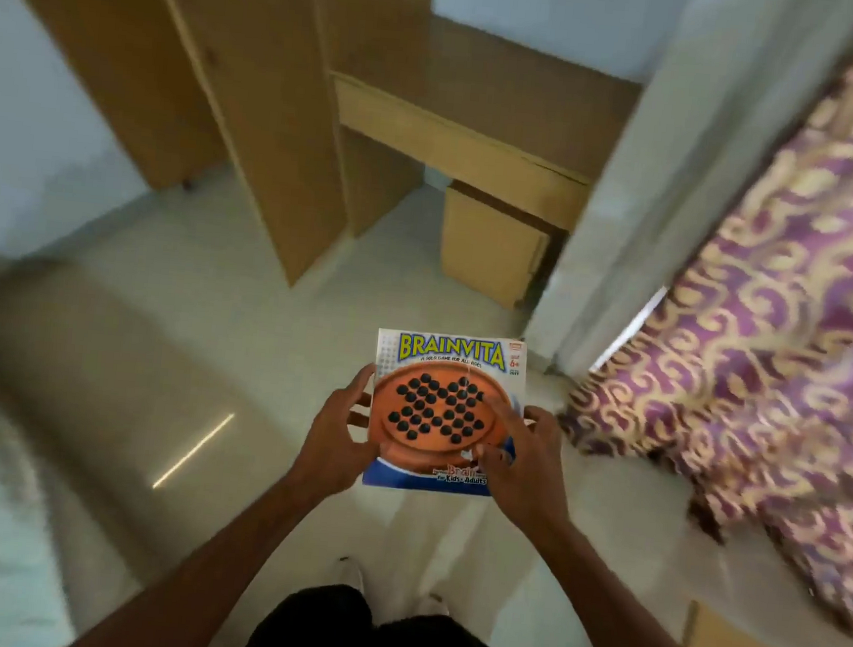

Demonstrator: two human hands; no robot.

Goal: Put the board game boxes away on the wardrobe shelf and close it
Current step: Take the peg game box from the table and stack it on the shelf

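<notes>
Orange and black fill the lid of the Brainvita box (445,412), a square board game box held face up in mid-air over the pale floor (237,337), near the middle of the view. Both forearms reach forward from the near edge and meet at the box. The left hand (339,437) grips the box's left edge, palm turned inward, fingers curled along the side and under it, thumb at the near left corner. The right hand (523,463) clamps the near right corner, with its fingers (501,415) spread flat across the printed lid and the thumb at the right edge. The box sits level between the two hands, its title at the far side.

Beyond it, at the far left, stands a wooden wardrobe (257,117) with tall light-brown panels; motion blur makes it hard to tell whether its doors are open. To its right is a wooden desk (462,130) with a small cabinet (493,246) beneath. A purple and gold patterned bedspread (775,323) covers the right side, well apart from the box. The person's dark shorts (386,639) show at the near edge.
</notes>
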